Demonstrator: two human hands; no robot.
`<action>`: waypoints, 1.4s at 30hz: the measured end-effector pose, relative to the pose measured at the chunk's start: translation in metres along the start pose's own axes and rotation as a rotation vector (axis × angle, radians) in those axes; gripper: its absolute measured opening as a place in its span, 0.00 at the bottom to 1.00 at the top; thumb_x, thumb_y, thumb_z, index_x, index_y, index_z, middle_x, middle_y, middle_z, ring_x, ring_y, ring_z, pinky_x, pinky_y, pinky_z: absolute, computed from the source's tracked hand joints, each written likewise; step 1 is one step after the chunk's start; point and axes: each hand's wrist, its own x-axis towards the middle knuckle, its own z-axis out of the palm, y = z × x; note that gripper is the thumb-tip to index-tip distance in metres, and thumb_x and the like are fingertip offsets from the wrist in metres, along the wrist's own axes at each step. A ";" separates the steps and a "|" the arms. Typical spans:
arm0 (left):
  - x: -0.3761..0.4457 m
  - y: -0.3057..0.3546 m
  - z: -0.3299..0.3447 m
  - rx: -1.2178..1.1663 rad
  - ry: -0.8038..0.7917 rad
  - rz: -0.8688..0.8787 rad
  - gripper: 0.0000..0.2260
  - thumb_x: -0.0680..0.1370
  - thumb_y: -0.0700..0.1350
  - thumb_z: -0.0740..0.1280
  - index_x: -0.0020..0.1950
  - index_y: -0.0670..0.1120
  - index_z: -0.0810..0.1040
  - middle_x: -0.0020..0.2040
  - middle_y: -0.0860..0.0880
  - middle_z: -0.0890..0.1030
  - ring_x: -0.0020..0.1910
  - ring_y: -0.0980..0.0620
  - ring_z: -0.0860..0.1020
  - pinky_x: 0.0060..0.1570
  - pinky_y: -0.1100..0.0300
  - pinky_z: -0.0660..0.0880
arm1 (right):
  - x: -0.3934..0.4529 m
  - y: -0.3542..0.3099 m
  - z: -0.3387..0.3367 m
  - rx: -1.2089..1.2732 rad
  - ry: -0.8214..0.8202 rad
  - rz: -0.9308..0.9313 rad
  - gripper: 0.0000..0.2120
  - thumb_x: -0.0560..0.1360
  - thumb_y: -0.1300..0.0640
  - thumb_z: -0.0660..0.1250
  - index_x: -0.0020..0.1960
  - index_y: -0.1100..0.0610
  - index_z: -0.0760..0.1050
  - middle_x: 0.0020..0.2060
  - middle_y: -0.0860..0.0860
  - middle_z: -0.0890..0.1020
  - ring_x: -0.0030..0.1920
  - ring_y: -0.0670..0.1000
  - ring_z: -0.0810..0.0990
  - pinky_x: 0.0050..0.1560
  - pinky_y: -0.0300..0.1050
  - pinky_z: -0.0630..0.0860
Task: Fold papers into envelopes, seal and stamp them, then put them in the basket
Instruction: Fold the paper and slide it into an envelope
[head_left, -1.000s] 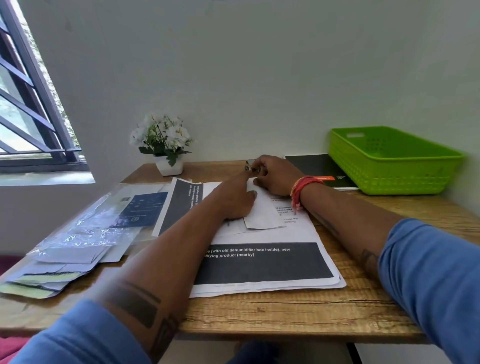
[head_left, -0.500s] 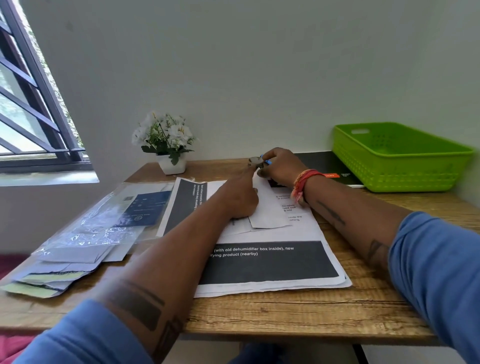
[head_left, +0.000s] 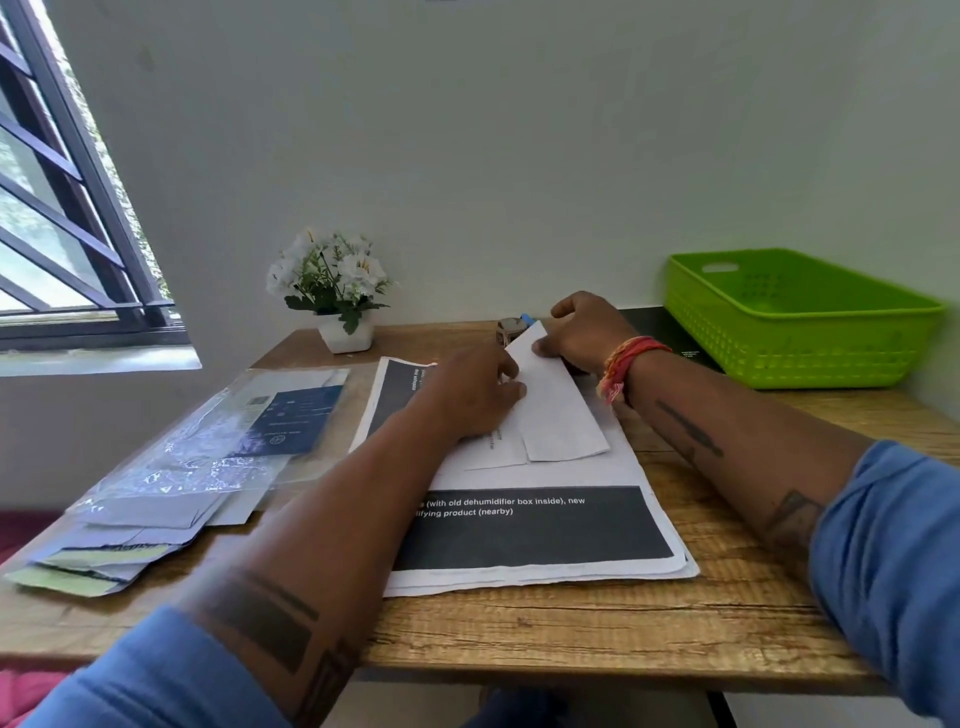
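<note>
A white envelope (head_left: 558, 415) lies slanted on the stack of printed papers (head_left: 524, 525), its far end raised a little. My right hand (head_left: 587, 332) pinches that far end. My left hand (head_left: 470, 397) presses on a folded paper (head_left: 493, 449) that sticks out beneath the envelope, with its fingertips against the envelope's left edge. A small grey object with a blue tip (head_left: 514, 325) stands just behind the envelope. The green basket (head_left: 789, 338) sits at the back right; no contents are visible.
A plastic sleeve with a blue card (head_left: 249, 431) and several loose envelopes (head_left: 119, 540) lie on the left of the wooden table (head_left: 623, 629). A white flower pot (head_left: 343, 332) stands at the back. A black book (head_left: 670, 335) lies beside the basket.
My right hand has let go of the blue-tipped object at the back and now holds the envelope's far end, which has lifted. My left hand stays on the folded paper.
</note>
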 end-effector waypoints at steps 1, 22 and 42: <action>-0.001 0.000 -0.001 0.001 0.011 0.000 0.12 0.79 0.52 0.69 0.60 0.51 0.83 0.60 0.50 0.81 0.61 0.48 0.77 0.61 0.53 0.73 | 0.000 0.001 -0.001 0.054 -0.001 0.014 0.21 0.72 0.57 0.76 0.62 0.60 0.77 0.54 0.54 0.81 0.55 0.56 0.81 0.57 0.50 0.79; -0.011 -0.014 -0.021 -0.484 0.101 -0.287 0.14 0.78 0.41 0.65 0.63 0.43 0.76 0.57 0.43 0.81 0.55 0.43 0.79 0.55 0.51 0.76 | -0.019 0.004 0.022 -0.088 -0.249 -0.423 0.07 0.74 0.54 0.75 0.52 0.51 0.84 0.47 0.44 0.85 0.48 0.42 0.81 0.54 0.37 0.75; 0.002 -0.027 -0.002 0.106 -0.087 -0.083 0.19 0.84 0.48 0.62 0.75 0.57 0.71 0.80 0.39 0.33 0.80 0.34 0.49 0.78 0.42 0.55 | -0.021 0.001 0.022 -0.269 -0.282 -0.401 0.09 0.75 0.49 0.74 0.41 0.48 0.75 0.40 0.44 0.80 0.41 0.45 0.77 0.43 0.40 0.72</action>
